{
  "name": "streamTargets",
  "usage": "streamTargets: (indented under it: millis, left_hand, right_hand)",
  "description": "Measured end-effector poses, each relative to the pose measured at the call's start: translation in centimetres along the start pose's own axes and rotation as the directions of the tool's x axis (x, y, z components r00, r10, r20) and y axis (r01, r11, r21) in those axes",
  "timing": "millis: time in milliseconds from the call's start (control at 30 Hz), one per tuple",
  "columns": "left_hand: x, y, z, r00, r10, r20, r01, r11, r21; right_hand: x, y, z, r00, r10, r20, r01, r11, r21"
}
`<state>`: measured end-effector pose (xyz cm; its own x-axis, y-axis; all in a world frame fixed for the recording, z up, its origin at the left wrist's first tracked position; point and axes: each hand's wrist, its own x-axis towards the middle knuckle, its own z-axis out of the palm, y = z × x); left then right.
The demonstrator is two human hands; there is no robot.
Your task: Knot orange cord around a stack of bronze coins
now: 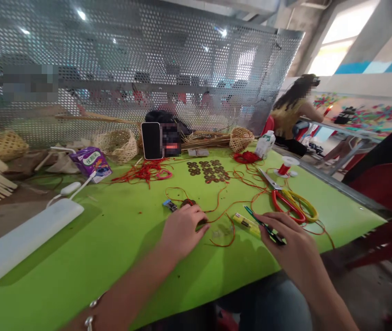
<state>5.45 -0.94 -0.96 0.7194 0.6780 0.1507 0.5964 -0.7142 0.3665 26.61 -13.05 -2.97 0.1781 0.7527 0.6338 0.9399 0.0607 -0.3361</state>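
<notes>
My left hand [184,230] rests on the green table with fingers curled down over dark brown round coins [188,202], which the fingers partly cover. A thin orange-red cord [230,211] runs out from beside these fingers to the right. My right hand [294,241] grips a slim teal-and-black tool [264,225], its tip pointing up and left; its exact kind is unclear. Just under that tip lies a yellow lighter-like stick [246,224]. A small blue-and-silver clip-like item [170,205] sits left of my left hand. Scissors [290,200] with red and yellow handles lie beyond my right hand.
Rows of brown coins [213,171] lie mid-table, with tangled red cord [147,170] to their left. A white power strip [30,239], purple drink carton [91,163], phone [151,141], bottle [265,145] and red thread spool [285,168] stand around. Another person [294,110] sits behind right.
</notes>
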Motion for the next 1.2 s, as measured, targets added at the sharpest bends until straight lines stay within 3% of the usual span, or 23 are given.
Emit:
streamTargets:
  millis: [167, 433, 533, 633, 800, 1200]
  left_hand:
    - [0.2, 0.3, 0.2, 0.999, 0.041, -0.015, -0.041, 0.999, 0.022]
    - [-0.1, 0.3, 0.3, 0.993, 0.083, -0.082, -0.088, 0.994, -0.060]
    - [-0.2, 0.2, 0.5, 0.981, 0.156, -0.117, -0.167, 0.982, -0.086]
    - [-0.3, 0.4, 0.5, 0.961, 0.230, -0.156, -0.249, 0.962, -0.115]
    - [-0.5, 0.6, 0.4, 0.959, 0.229, -0.169, -0.255, 0.954, -0.155]
    - [-0.4, 0.6, 0.3, 0.970, 0.184, -0.160, -0.218, 0.949, -0.227]
  right_hand:
    - [2.8, 2.1, 0.5, 0.999, -0.038, 0.017, 0.040, 0.995, -0.092]
    - [5.9, 3.9, 3.4, 0.959, -0.006, 0.283, 0.041, 0.992, -0.119]
    - [5.3, 2.8, 3.8, 0.969, -0.037, 0.245, 0.062, 0.994, -0.095]
    - [3.8, 0.4, 3.8, 0.973, -0.149, 0.179, 0.143, 0.989, 0.046]
    - [2.5, -3.1, 4.1, 0.941, -0.243, 0.236, 0.188, 0.954, 0.233]
    - [3.0, -3.3, 5.0, 0.943, -0.259, 0.211, 0.213, 0.953, 0.217]
